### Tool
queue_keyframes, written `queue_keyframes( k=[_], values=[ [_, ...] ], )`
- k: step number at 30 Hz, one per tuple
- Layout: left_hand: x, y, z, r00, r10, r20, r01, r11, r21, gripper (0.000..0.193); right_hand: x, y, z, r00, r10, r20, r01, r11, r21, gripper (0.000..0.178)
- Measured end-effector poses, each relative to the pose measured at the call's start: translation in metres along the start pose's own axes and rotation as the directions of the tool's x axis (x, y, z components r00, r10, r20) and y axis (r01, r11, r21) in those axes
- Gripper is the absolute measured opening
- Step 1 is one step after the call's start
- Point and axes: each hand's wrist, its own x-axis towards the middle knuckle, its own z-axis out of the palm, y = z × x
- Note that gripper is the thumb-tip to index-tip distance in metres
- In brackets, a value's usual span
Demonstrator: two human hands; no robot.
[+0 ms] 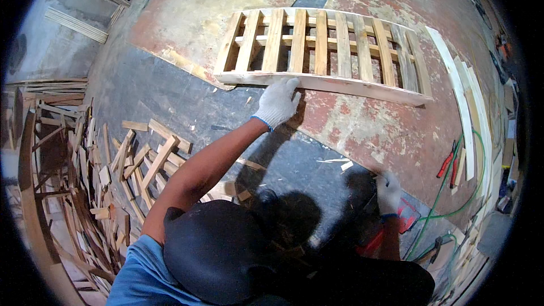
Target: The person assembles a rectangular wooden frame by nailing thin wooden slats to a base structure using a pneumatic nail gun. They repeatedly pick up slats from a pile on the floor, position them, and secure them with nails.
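In the head view, a slatted wooden frame [321,45] lies on the floor [362,130]; the left hand [279,103] touches its near board [351,88], the right hand [388,194] is beside a red object [408,215], and whether either grips anything cannot be told

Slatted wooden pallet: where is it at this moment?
In the head view, the pallet lies on the floor at upper centre, with the gloved left hand at its near edge and a long white board to its right.
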Motion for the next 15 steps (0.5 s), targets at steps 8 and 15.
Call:
queue_keyframes(
  k=[8, 15],
  values=[
    [0.030, 0.008, -0.029, 0.940, 0.309, -0.145, -0.241, 0.901, 0.360, 0.020, 0.003, 0.029, 0.013, 0.996, 0.043, -0.079, -0.041, 0.999, 0.027, 0.028],
    [0.053, 0.003, -0.021, 0.953, 0.300, 0.032, -0.284, 0.858, 0.429, 0.051, 0.004, 0.028, 0.021, 0.990, 0.018, -0.140, -0.025, 0.998, -0.052, 0.025]
  ],
)
